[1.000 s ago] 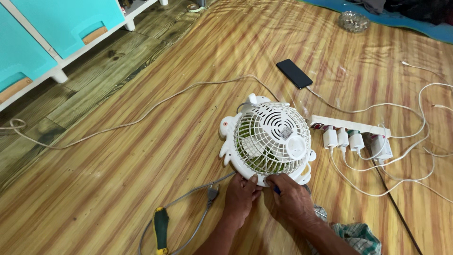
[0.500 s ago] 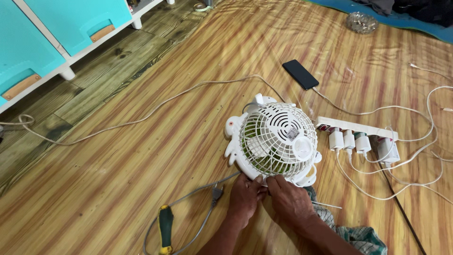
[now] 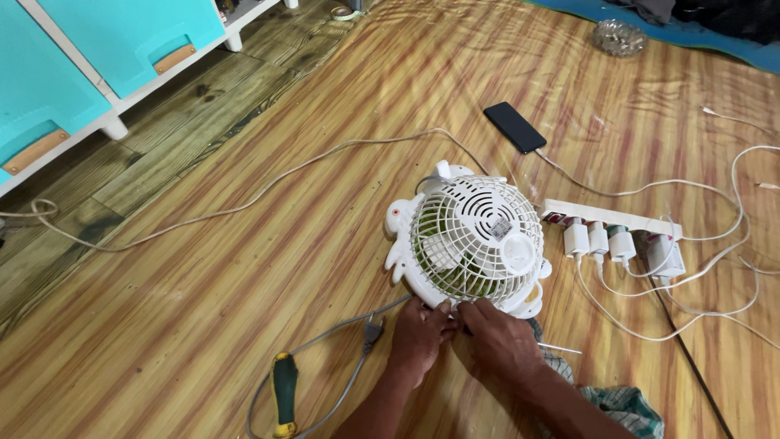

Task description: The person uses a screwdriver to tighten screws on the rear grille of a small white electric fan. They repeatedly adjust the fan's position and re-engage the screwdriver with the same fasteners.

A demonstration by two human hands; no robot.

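Fingers (image 3: pixel 445 315): tips hidden against rim of round white plastic fan (image 3: pixel 475 240).
Checked green cloth (image 3: pixel 621 406): cut off by bottom edge.
Turquoise drawers (image 3: pixel 122 32): cropped at top left.

bare forearms, no sleeves, left grip (image 3: pixel 418 337), right grip (image 3: pixel 500 341)

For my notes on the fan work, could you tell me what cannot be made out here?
Head view only:
- Fingertips of left hand and right hand: meet at fan rim; any held part hidden.
- Fan blades: masked by grille.
- Screwdriver tip: cut off by bottom edge.
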